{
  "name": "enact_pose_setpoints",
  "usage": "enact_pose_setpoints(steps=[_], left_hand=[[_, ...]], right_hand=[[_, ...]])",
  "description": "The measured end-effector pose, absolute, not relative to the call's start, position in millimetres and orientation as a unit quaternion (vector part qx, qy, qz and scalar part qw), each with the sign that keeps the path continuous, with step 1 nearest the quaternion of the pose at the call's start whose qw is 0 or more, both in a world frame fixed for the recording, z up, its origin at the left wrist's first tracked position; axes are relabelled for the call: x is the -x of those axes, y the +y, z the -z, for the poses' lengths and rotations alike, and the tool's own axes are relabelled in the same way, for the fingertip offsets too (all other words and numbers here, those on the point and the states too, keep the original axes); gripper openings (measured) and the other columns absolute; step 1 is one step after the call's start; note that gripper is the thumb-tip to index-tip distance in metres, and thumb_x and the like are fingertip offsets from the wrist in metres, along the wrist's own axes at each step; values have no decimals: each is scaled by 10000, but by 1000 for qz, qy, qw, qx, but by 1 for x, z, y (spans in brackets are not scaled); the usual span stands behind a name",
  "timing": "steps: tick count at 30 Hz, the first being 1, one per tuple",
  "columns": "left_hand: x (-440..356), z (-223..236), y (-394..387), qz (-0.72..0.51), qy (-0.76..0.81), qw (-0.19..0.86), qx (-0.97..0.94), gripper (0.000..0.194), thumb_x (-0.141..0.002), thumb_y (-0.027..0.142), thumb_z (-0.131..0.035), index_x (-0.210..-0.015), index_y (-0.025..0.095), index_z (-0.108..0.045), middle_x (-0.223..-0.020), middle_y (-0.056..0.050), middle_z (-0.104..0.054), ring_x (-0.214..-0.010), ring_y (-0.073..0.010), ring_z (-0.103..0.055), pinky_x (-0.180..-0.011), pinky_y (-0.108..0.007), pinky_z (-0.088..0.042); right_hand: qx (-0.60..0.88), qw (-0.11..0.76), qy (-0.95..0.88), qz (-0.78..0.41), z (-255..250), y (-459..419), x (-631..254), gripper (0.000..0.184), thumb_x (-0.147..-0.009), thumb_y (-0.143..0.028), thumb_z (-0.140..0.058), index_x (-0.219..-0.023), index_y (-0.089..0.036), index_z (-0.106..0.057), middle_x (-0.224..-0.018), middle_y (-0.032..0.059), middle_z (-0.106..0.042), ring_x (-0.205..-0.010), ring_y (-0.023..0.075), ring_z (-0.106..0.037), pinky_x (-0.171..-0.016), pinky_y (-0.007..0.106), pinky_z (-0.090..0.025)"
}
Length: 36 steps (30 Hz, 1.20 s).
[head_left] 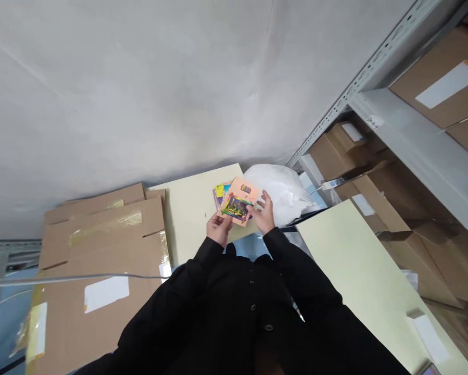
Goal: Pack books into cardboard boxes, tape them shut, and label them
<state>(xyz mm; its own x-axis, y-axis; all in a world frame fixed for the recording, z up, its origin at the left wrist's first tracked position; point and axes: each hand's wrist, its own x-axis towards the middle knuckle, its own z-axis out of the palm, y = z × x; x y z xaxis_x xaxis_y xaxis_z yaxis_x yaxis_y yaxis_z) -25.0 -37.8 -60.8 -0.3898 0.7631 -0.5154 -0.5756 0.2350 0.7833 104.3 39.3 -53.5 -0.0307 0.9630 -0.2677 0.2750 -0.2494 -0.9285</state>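
Note:
Between my two hands is a pink booklet (250, 191) with a dark, colourful picture on its front. My left hand (218, 228) grips its lower left corner, thumb on the cover. On the right edge, my right hand (263, 212) pinches the booklet between thumb and fingers, with the other fingers raised. Behind the booklet's left side, more colourful booklets (219, 191) in yellow, purple and blue peek out; whether they are held or lie on the table I cannot tell. Below is a pale yellow table (187, 208).
Flattened cardboard boxes (101, 250) are stacked on the left. A white plastic bag (282, 190) bulges behind my right hand. Another pale table (346, 250) is at the right, beside a metal rack (405, 140) with open cartons (378, 195). A grey wall (159, 94) rises at the back.

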Motion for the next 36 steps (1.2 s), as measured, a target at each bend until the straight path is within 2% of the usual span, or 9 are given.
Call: enact_pose_setpoints(steps=[2,6,8,14,18,23,26,32,36], left_hand=[[16,49,-38,-589,529,607,-70,544,-509,365,-829,-960,180,-588,-925,-41,-702,-837,-190,-676,-767,-353,-562],[-10,35,-34,-513,482,705,-88,525,-454,313,-868,-886,158,-614,-794,-17,-695,-723,-157,-661,-682,-296,-556],[-27,33,-29,-472,478,732,-118,495,-463,365,-864,-837,151,-622,-735,-8,-679,-658,-133,-636,-625,-266,-544],[-92,30,-14,-337,477,767,-266,500,-502,519,-807,-796,148,-648,-693,-1,-657,-602,-111,-609,-569,-230,-521],[-147,25,-15,-278,450,782,-331,515,-478,547,-803,-750,143,-638,-665,-17,-672,-582,-137,-632,-635,-280,-542],[-222,21,-27,-241,417,788,-383,490,-496,546,-794,-741,147,-647,-622,-14,-666,-578,-152,-641,-653,-293,-545],[-265,20,-36,-227,414,794,-382,494,-507,537,-795,-772,145,-653,-639,-19,-673,-584,-151,-645,-661,-294,-544],[-333,19,-48,-215,420,807,-356,545,-524,508,-804,-901,151,-639,-746,-30,-687,-661,-161,-681,-691,-289,-539],[-361,20,-53,-186,426,802,-374,517,-502,513,-811,-820,152,-623,-700,-12,-667,-702,-182,-696,-718,-293,-538]], right_hand=[[593,364,-431,-574,47,39,-123,793,-703,-439,-679,-1376,-227,-318,-1189,115,-563,-974,233,-612,-805,391,-538],[580,431,-377,-579,27,26,-172,458,-731,-523,-645,-1059,-212,-565,-980,58,-683,-834,211,-645,-701,341,-538],[605,454,-357,-548,17,16,-199,402,-715,-525,-666,-951,-207,-595,-921,43,-700,-793,207,-645,-692,340,-531],[645,521,-304,-470,-3,-20,-281,376,-706,-507,-687,-912,-205,-603,-913,41,-706,-809,200,-644,-748,340,-521],[666,563,-252,-420,-10,-49,-339,376,-709,-519,-680,-898,-203,-606,-859,21,-693,-722,159,-622,-653,289,-510],[691,576,-221,-376,-23,-82,-423,429,-737,-595,-596,-882,-193,-631,-687,-9,-625,-545,108,-525,-476,238,-442],[698,577,-207,-369,-30,-95,-472,448,-707,-559,-639,-959,-189,-641,-670,-15,-616,-522,104,-517,-461,243,-447],[692,605,-190,-344,-35,-110,-543,372,-693,-517,-648,-857,-182,-656,-614,-21,-586,-502,98,-489,-455,241,-431],[690,612,-172,-346,-33,-116,-570,363,-689,-517,-645,-844,-190,-663,-609,-21,-569,-522,106,-481,-473,246,-426]])
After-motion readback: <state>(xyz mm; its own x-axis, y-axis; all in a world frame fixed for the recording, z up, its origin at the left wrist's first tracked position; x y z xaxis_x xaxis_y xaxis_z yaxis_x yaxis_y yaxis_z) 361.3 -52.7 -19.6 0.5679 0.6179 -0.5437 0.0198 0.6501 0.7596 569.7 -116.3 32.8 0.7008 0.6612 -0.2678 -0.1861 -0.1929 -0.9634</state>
